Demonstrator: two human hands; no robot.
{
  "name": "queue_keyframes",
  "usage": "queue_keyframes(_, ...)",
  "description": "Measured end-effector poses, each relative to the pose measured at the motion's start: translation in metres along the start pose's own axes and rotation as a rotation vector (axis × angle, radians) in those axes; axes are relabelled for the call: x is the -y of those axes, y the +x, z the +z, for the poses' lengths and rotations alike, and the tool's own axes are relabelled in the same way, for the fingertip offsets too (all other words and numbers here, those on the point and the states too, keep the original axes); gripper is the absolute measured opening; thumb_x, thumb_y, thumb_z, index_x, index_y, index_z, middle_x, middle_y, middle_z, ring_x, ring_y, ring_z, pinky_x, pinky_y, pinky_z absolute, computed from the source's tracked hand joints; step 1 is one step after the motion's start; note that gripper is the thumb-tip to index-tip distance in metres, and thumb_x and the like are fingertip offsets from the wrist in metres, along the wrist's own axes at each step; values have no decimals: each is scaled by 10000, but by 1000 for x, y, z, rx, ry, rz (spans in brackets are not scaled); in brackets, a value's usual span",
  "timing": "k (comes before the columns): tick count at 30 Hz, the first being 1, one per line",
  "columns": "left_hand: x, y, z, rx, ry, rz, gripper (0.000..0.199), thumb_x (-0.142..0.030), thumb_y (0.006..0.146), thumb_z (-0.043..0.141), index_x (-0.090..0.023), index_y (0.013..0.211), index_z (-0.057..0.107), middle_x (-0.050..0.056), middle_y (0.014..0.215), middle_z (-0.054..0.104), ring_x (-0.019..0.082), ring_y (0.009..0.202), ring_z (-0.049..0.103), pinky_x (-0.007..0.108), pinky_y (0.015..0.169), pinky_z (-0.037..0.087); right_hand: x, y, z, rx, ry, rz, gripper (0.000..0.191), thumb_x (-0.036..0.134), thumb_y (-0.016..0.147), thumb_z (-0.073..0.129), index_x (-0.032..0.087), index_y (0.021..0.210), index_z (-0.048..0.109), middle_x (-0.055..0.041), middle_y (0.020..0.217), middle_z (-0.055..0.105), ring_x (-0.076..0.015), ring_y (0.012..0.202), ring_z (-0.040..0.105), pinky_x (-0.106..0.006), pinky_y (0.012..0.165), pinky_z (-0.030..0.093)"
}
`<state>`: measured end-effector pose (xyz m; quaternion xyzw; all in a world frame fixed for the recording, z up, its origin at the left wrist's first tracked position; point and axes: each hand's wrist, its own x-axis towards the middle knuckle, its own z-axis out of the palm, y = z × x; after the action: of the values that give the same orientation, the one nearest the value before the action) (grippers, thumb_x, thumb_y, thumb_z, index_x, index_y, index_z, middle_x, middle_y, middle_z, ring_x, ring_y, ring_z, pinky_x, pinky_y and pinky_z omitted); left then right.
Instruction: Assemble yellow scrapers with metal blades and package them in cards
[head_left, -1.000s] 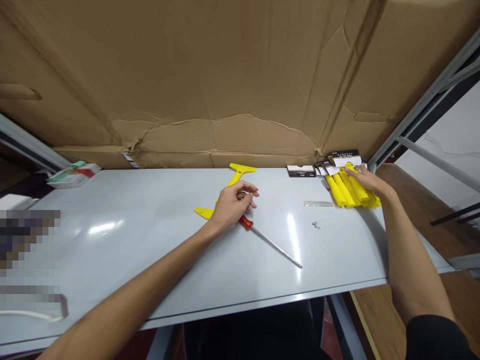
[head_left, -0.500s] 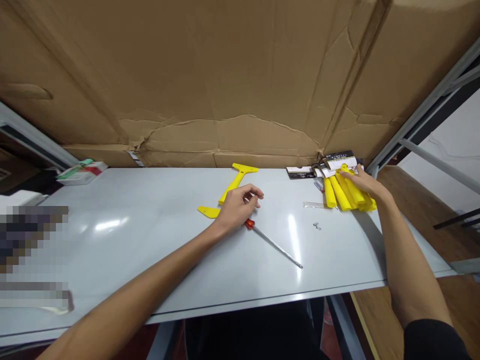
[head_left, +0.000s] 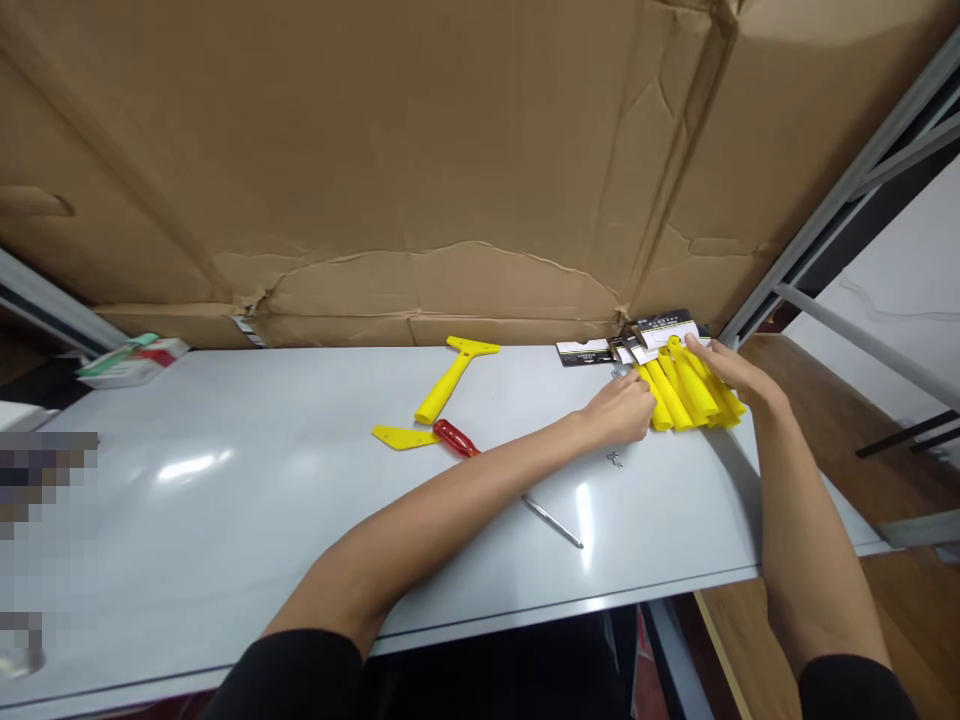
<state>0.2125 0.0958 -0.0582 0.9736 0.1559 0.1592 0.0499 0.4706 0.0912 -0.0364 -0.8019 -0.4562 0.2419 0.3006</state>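
Note:
My left hand (head_left: 628, 405) has its fingers curled at the left edge of a pile of yellow handles (head_left: 686, 390); what it grips, if anything, is hidden. At the pile's right side lies my right hand (head_left: 731, 365), fingers apart and touching the handles. Black-and-white cards (head_left: 664, 332) lie behind the handles. A yellow T-shaped scraper handle (head_left: 444, 388) rests mid-table, with a flat yellow piece (head_left: 403, 437) in front of it. The red-handled screwdriver (head_left: 454, 437) passes under my left forearm. Small screws (head_left: 615, 460) lie just below my left hand.
Behind the white table (head_left: 247, 520) stands a large cardboard sheet (head_left: 450, 150). A green, white and red box (head_left: 135, 362) sits at the back left. Metal frame posts (head_left: 795, 240) rise on the right. A blurred area covers the far left.
My left hand has moved right, from beside the screwdriver handle to the left edge of the pile. My right hand remains at the pile. The view has shifted slightly.

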Motion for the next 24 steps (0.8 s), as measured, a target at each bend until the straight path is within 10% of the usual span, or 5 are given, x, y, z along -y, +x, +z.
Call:
queue_keyframes(7, 13, -2, 10, -19, -52, -65, 263, -186, 986, 489, -85, 1184, 629, 181, 1222, 641, 286, 1106, 622, 413, 967, 506, -10, 3, -8, -14, -2, 16, 822, 819, 824, 588, 209, 1374, 618, -175, 1494, 585, -362, 1307, 608, -470, 1082, 500)
queue_keyframes(17, 30, -39, -2, 9, -85, 19, 179, -156, 999, 505, -142, 953, 678, 127, 1154, 659, 228, 1053, 629, 344, 932, 525, 3, -10, -4, -16, -113, -19, 861, 816, 801, 619, 215, 1416, 584, -166, 1424, 638, -358, 1235, 642, -493, 1078, 481)
queue_keyframes(21, 45, -74, -39, -21, -70, -1, 174, -180, 990, 533, -174, 1069, 687, 132, 1347, 627, 265, 1269, 552, 401, 1051, 477, 24, -25, 1, -384, -253, -94, 889, 745, 858, 594, 94, 1458, 515, -295, 1460, 543, -465, 1367, 490, -598, 1084, 411)
queue_keyframes(24, 70, -122, -74, -154, 38, -261, 222, -224, 989, 519, -200, 1146, 673, 98, 1287, 671, 267, 1238, 559, 405, 1023, 482, 57, -53, 27, -653, -319, -402, 504, 507, 1018, 420, 169, 1344, 603, -196, 1270, 680, -339, 1178, 633, -477, 1008, 464)
